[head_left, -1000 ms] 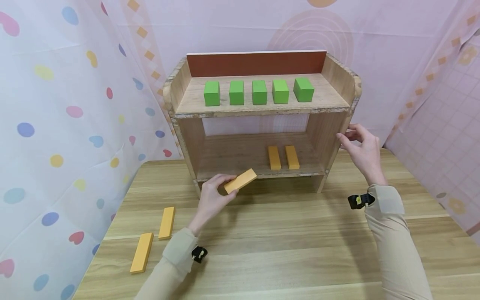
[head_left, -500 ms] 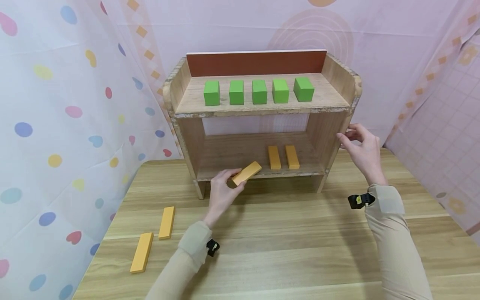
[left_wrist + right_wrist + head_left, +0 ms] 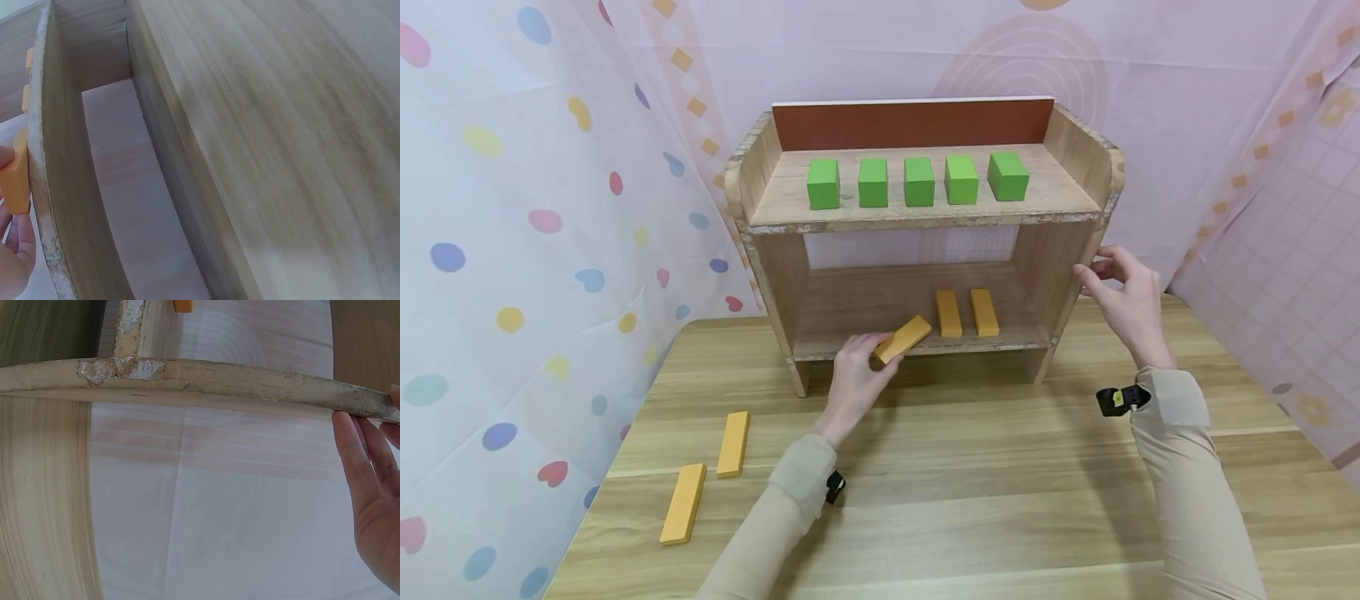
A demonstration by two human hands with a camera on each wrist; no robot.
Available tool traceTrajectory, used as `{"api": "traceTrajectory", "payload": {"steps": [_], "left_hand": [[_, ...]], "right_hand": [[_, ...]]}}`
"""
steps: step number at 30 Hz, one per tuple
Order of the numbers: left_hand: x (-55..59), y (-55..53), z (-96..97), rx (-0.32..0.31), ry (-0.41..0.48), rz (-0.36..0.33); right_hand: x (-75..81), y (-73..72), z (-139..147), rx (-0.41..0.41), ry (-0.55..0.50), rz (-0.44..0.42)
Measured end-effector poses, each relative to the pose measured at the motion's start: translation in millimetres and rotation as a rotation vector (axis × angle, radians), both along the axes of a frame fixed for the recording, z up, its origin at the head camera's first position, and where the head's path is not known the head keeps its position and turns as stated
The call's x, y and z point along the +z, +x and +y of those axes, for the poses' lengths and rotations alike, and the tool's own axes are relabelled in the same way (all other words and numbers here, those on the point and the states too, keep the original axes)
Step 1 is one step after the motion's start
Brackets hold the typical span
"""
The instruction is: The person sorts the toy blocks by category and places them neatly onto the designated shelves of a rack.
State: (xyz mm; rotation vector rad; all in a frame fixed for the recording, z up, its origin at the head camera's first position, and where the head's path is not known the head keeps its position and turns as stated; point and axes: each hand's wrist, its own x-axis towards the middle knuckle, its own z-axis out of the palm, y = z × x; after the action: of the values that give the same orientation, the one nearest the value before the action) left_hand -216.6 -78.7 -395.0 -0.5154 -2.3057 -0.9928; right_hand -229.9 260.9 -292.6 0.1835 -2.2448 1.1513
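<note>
My left hand [image 3: 856, 379] pinches an orange rectangular block [image 3: 904, 338] between thumb and fingers. The block is slanted at the front edge of the lower board of a small wooden shelf [image 3: 925, 223]; in the left wrist view the held block [image 3: 15, 178] is by that board's edge, but contact is unclear. To its right, two orange blocks [image 3: 948, 313] lie side by side on the lower board. My right hand [image 3: 1126, 300] holds the shelf's right side panel, thumb at the front edge. In the right wrist view, its fingers [image 3: 353, 456] touch the panel's outer face.
Several green blocks [image 3: 919, 182] stand in a row on the upper board. Two more orange blocks, a nearer one [image 3: 683, 504] and a farther one [image 3: 733, 444], lie on the wooden table [image 3: 970, 500] at left. Patterned cloth [image 3: 865, 50] hangs behind and at the sides.
My left hand has carried the orange block rightward and up, from in front of the shelf to the lower board's front edge. The right hand stays at the side panel.
</note>
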Motion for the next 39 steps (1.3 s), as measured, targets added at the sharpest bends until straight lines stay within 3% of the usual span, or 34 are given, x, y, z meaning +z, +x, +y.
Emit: {"api": "traceTrajectory", "payload": {"steps": [8,13,18,22,25,31,39], "left_hand": [[-2.8,-0.8,0.1,-0.001,-0.035,0.075],[-6.2,-0.6,-8.4,-0.06,-0.056,0.131],[-12.1,-1.0,-22.3,-0.121,-0.19,0.308],[-13.9,-2.2,-26.2,-0.108,-0.309,0.443],[-14.6,-3.0,-23.2,-0.076,-0.357,0.495],[-12.6,-1.7,-9.3,-0.002,-0.505,0.498],[-10.5,2.1,0.0,0.021,-0.692,0.473]], "right_hand": [[0.0,0.7,-0.5,-0.002,0.004,-0.014],[-0.2,0.1,-0.5,-0.004,-0.005,-0.005],[0.2,-1.6,-0.8,-0.009,-0.022,-0.007],[-0.4,-2.5,0.0,-0.011,-0.022,-0.003],[-0.5,-2.3,0.4,-0.015,-0.008,0.001],[-0.3,-1.7,0.2,-0.028,0.01,-0.005],[-0.5,-1.6,-0.1,-0.013,-0.011,-0.003]]}}
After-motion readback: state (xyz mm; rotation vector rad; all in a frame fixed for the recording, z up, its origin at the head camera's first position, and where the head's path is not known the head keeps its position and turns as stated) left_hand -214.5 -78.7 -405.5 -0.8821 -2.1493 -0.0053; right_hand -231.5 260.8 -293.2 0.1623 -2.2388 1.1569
